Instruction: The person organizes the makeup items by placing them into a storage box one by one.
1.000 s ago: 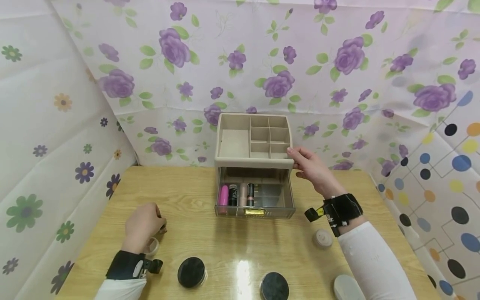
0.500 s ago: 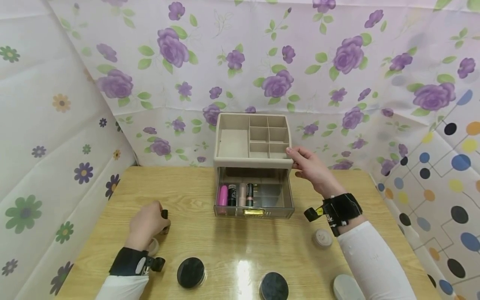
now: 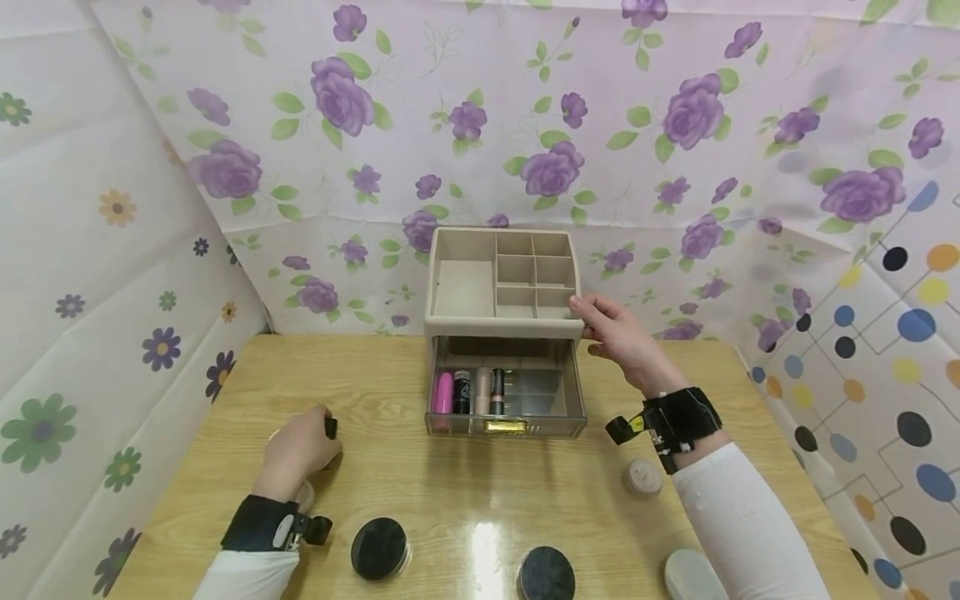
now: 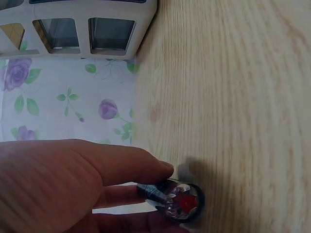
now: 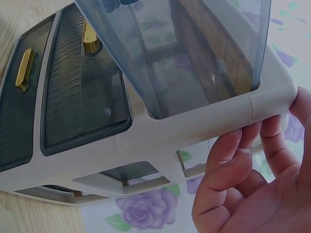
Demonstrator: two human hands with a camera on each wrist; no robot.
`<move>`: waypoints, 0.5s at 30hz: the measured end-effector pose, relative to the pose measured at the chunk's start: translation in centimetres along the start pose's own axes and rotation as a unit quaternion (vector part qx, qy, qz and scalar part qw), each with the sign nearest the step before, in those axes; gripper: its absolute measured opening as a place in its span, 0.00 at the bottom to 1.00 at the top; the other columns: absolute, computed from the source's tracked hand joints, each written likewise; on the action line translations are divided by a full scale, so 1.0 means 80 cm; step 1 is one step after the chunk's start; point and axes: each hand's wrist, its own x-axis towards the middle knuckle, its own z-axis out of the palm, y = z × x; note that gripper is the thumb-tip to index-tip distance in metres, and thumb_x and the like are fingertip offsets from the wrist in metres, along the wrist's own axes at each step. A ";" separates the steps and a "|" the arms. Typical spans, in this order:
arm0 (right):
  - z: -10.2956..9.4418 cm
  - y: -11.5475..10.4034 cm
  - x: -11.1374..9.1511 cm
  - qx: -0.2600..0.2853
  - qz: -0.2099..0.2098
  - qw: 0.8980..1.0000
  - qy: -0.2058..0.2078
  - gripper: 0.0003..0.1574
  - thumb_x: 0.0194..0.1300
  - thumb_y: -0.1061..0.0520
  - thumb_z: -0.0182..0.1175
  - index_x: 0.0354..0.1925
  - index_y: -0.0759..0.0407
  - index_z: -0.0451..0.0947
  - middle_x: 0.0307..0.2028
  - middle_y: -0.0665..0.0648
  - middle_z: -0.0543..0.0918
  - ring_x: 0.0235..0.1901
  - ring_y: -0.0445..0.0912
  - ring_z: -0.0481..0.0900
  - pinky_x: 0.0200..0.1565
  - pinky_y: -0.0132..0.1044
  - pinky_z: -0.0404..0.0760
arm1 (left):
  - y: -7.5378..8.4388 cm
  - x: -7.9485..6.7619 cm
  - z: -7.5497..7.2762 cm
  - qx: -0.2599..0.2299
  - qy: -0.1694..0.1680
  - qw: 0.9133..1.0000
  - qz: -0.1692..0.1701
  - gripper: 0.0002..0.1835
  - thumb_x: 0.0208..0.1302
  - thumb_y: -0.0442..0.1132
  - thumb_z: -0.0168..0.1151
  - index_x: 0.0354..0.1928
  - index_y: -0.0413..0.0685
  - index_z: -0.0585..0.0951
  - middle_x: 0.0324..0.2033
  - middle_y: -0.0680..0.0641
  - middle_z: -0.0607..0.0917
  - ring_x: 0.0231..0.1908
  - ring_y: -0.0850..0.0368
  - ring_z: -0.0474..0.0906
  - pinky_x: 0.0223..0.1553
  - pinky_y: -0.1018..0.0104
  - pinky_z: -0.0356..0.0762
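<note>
Above the table [image 3: 375, 375], left fingers [image 4: 131, 164] pinch a tube [image 4: 170, 199], right fingers [image 5: 224, 179] an organizer [image 5: 189, 127]; black cylinder's [image 3: 462, 392] print blurred.

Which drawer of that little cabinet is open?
The top drawer: it juts out and has a bright pink tube inside, while the middle drawer and bottom drawer sit closed, flush with the cabinet.

- Left hand [image 3: 298, 446]: one, set low, back upward, fingers [image 4: 121, 195] curled and pinching.
- Right hand [image 3: 621, 340]: one, farther forward, thumb [image 3: 588, 312] uppermost, fingers bent, gripping.
- Forearms [image 3: 750, 521]: two, angled inward, well apart.
</note>
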 end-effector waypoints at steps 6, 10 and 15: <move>0.001 0.000 -0.001 0.001 0.000 1.000 0.005 0.27 0.65 0.31 0.59 0.40 0.51 0.73 0.28 0.51 0.68 0.30 0.45 0.65 0.32 0.38 0.66 | -0.001 -0.002 -0.002 0.012 -0.005 1.000 0.020 0.28 0.58 0.37 0.61 0.59 0.29 0.71 0.33 0.36 0.81 0.26 0.47 0.74 0.24 0.56 0.73; 0.002 0.000 0.000 0.001 0.000 1.000 0.006 0.28 0.64 0.29 0.59 0.40 0.52 0.73 0.28 0.52 0.68 0.30 0.45 0.65 0.32 0.38 0.65 | -0.002 -0.002 -0.002 0.015 0.000 1.000 0.019 0.28 0.57 0.37 0.62 0.58 0.30 0.71 0.35 0.35 0.82 0.27 0.46 0.75 0.25 0.55 0.73; 0.001 0.000 0.000 0.001 0.000 1.000 0.009 0.29 0.63 0.29 0.60 0.39 0.52 0.73 0.28 0.51 0.68 0.29 0.44 0.66 0.31 0.37 0.65 | -0.002 0.001 -0.001 -0.017 -0.001 1.000 0.013 0.28 0.59 0.36 0.62 0.60 0.30 0.69 0.44 0.30 0.80 0.31 0.44 0.75 0.29 0.54 0.75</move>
